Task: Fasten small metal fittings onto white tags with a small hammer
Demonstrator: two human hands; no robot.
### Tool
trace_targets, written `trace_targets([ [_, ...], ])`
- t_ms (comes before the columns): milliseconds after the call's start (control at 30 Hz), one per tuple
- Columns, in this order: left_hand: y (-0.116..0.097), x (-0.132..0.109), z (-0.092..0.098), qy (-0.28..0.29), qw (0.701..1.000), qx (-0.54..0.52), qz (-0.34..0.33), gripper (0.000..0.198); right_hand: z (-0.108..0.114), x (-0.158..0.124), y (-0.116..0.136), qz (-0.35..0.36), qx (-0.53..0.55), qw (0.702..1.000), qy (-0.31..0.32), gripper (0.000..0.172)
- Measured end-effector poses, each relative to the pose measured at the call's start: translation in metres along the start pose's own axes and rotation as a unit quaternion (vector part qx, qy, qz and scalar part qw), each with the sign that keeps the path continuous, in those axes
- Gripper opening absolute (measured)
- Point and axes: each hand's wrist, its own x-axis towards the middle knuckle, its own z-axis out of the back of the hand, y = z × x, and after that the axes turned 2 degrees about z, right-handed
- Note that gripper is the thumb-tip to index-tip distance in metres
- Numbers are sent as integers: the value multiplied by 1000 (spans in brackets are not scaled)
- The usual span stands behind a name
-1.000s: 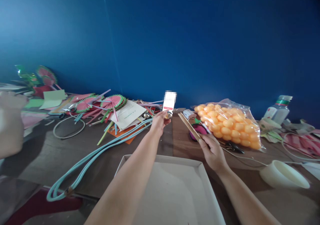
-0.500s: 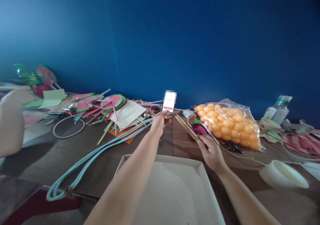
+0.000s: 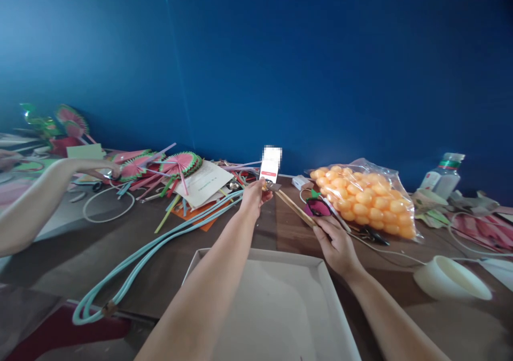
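- Head view, centre: left hand (image 3: pixel 251 199), grip pinched round a small dark piece (image 3: pixel 274 187); lit phone (image 3: pixel 269 169) just above.
- Right of centre: right hand (image 3: pixel 336 243), grip closed on wooden strip (image 3: pixel 297 210), its far end near the piece.
- Centre right: bag of orange balls (image 3: pixel 364 198), on counter (image 3: pixel 294 238).
- Lower centre: shallow box (image 3: pixel 286 254).

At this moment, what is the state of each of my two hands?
Left hand: closed on a small shiny object, too small to identify.
Right hand: closed on a narrow, light-brown strip.
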Motion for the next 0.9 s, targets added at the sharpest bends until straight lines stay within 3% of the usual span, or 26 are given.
trace_targets([
  [900,1,-3,1,3,1000,4,-8,15,-4,0,-7,-28,-1,999,20,27],
])
